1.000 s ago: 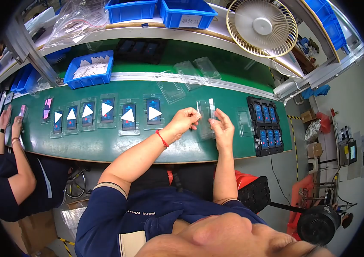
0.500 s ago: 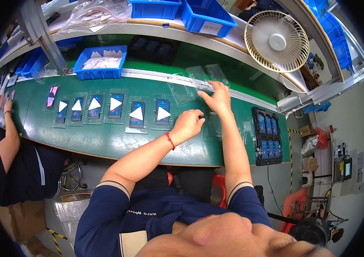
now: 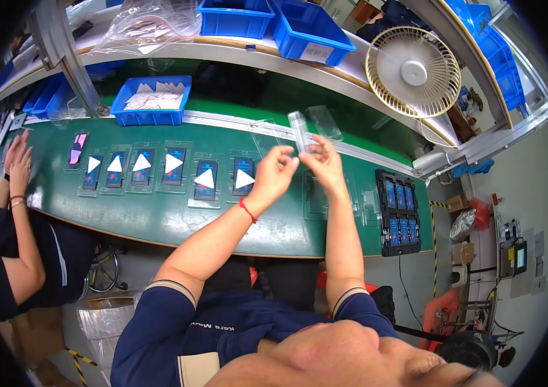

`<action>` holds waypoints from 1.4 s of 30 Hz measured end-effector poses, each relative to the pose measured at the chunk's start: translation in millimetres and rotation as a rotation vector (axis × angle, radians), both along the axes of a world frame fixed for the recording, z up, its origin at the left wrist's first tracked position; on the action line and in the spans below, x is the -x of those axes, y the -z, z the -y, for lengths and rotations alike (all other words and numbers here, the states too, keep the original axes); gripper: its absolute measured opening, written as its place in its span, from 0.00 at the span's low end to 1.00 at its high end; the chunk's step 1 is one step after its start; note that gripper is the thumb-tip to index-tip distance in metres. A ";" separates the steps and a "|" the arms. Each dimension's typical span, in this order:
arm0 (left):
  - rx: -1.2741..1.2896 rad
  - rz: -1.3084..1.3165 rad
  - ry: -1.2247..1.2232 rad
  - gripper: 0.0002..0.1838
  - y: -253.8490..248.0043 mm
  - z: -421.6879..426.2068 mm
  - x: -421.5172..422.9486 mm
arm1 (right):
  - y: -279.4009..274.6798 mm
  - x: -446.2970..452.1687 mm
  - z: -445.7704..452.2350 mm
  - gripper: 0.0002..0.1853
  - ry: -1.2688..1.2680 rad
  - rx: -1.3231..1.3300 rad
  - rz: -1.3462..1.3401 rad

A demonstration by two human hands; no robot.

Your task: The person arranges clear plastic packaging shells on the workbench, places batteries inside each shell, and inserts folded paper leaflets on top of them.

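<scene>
My right hand (image 3: 327, 169) pinches the lower end of a clear plastic tray (image 3: 298, 129), tilted upright over the back of the bench. Close beside it, my left hand (image 3: 274, 173) has thumb and fingers drawn together near the tray's lower edge; whether they grip it is hidden. More clear trays lie at the back (image 3: 324, 122) and under my right forearm (image 3: 316, 197). To the left of my hands is a row of clear trays, each with a dark battery-like pack (image 3: 243, 166) bearing a white triangular piece (image 3: 244, 178).
A black tray (image 3: 387, 244) of blue-labelled packs stands at the right end. At the back left sits a blue bin (image 3: 151, 116) of white pieces. A fan (image 3: 414, 73) and blue bins are on the shelf above. A co-worker's hands (image 3: 19, 158) are at far left.
My right hand has drawn back from the rear trays, lifting a clear tray upright. My left hand has moved up beside it. The co-worker's hands have come together.
</scene>
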State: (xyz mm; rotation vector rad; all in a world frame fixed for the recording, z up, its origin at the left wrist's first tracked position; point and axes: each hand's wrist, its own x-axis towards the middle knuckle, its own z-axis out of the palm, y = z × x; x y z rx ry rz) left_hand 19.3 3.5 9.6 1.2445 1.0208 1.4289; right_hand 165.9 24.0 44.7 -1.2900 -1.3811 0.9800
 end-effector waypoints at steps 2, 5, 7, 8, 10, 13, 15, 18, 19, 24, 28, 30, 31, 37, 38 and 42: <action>0.069 0.184 0.048 0.13 -11.6 -2.9 7.4 | 3.5 6.9 21.1 0.38 -0.065 -0.021 -0.048; 0.137 0.307 0.095 0.08 -20.9 -3.4 17.2 | 8.6 12.9 38.3 0.37 -0.102 -0.023 -0.032; 0.179 0.297 0.134 0.06 -22.7 -2.1 19.4 | 5.6 16.1 44.8 0.37 -0.092 -0.037 0.015; 0.194 0.332 0.145 0.05 -24.4 -1.2 20.1 | 5.8 15.6 45.3 0.37 -0.089 -0.038 0.013; 0.191 0.347 0.170 0.05 -20.8 -3.5 21.6 | 5.9 14.6 44.5 0.36 -0.102 -0.041 -0.026; 0.176 0.376 0.190 0.04 -13.5 -8.0 22.1 | 7.0 16.0 43.7 0.35 -0.116 -0.007 -0.123; 0.140 0.404 0.165 0.04 -9.5 -8.8 19.8 | 8.3 16.9 42.4 0.34 -0.102 0.009 -0.140; 0.103 0.407 0.185 0.03 -9.7 -9.5 21.7 | 3.3 20.1 47.7 0.32 -0.114 0.054 -0.211; 0.093 0.409 0.204 0.03 -9.2 -9.7 22.8 | 1.1 21.5 48.7 0.30 -0.152 0.081 -0.266; 0.119 0.379 0.297 0.03 -22.3 -7.1 29.6 | 2.1 28.8 50.9 0.29 -0.204 0.006 -0.347; 0.211 0.357 0.379 0.03 -20.1 -2.3 29.4 | 10.2 31.2 50.0 0.24 -0.059 -0.035 -0.282; 0.235 0.370 0.380 0.04 -17.8 0.6 29.5 | 13.5 30.6 52.8 0.23 -0.097 0.012 -0.321; 0.236 0.370 0.378 0.05 -15.7 3.0 30.9 | 11.6 30.7 54.8 0.22 -0.111 0.058 -0.349; 0.324 0.520 0.293 0.03 -12.6 28.0 59.6 | 18.4 22.3 63.0 0.19 -0.109 0.194 -0.594; 0.317 0.534 0.275 0.03 -8.2 30.8 63.8 | 20.3 24.0 65.3 0.20 -0.051 0.143 -0.379; 0.279 0.466 0.278 0.03 -0.2 42.9 83.8 | 15.0 39.1 82.9 0.28 0.243 -0.145 0.418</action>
